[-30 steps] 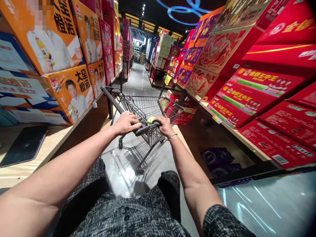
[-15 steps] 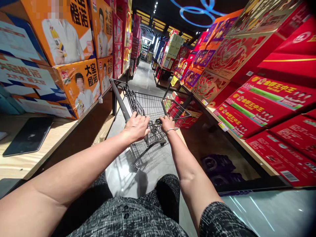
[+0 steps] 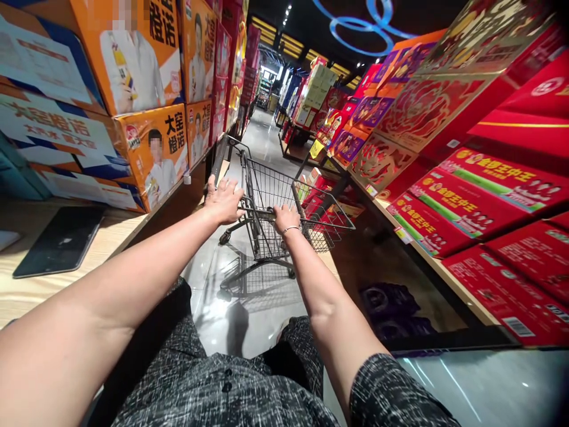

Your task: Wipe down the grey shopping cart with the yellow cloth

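A black wire shopping cart [image 3: 284, 184] stands turned sideways on the aisle floor ahead of me, its basket slanting toward the right. My left hand [image 3: 223, 200] is on the near end of the cart's handle, fingers curved over it and somewhat spread. My right hand [image 3: 287, 219], with a thin bracelet at the wrist, grips the near side of the cart's frame. Its fingertips are partly hidden behind the hand. Through the mesh I see nothing lying in the basket.
Orange drink cartons [image 3: 153, 157] are stacked at left, beside a black tablet [image 3: 60, 242] on a wooden shelf. Red boxes [image 3: 471, 201] and gold boxes [image 3: 427, 112] crowd the right shelf. Purple packs [image 3: 391, 308] lie low beneath it. A grey tiled aisle [image 3: 262, 133] runs ahead between displays.
The cart has swung round, its handle now slanting the other way. My left hand has shifted left and up along with the handle; my right hand has moved slightly left.
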A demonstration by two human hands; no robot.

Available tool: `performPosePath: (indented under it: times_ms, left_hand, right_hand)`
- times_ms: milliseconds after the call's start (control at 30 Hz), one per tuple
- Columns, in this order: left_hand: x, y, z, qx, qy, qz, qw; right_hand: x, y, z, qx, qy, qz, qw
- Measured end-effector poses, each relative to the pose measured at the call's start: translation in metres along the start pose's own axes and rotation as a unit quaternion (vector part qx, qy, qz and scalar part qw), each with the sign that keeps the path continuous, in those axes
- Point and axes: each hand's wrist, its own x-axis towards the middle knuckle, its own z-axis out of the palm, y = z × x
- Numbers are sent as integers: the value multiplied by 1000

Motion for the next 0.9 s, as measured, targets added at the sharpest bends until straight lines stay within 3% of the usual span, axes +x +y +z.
performPosePath:
  times_ms: [100, 267, 367, 467, 600, 700, 833, 900]
  left_hand:
    - [8, -4, 9, -24, -19, -69, 997]
    - [14, -5, 14, -80, 43, -135, 987]
    - [16, -4, 23, -77, 62, -96, 990]
    - [20, -3, 35, -83, 18, -32, 996]
    - [26, -8, 49, -119, -30, -11, 992]
    - [31, -17, 54, -150, -42, -14, 988]
    - [42, -31, 60, -196, -33, -24, 980]
    - [48, -38, 63, -200, -24, -22, 979]
  right_hand:
    - [2, -13, -3, -10, 1, -14, 1000]
    - [6, -32, -9, -1, -12, -48, 999]
    - [12, -40, -12, 21, -21, -67, 997]
    - [22, -43, -15, 46, -33, -96, 994]
    - [40, -38, -19, 109, -70, -142, 981]
    - [55, -26, -20, 214, -115, -171, 955]
    - [80, -7, -5, 378, -175, -201, 887]
    - [91, -1, 9, 391, -166, -182, 887]
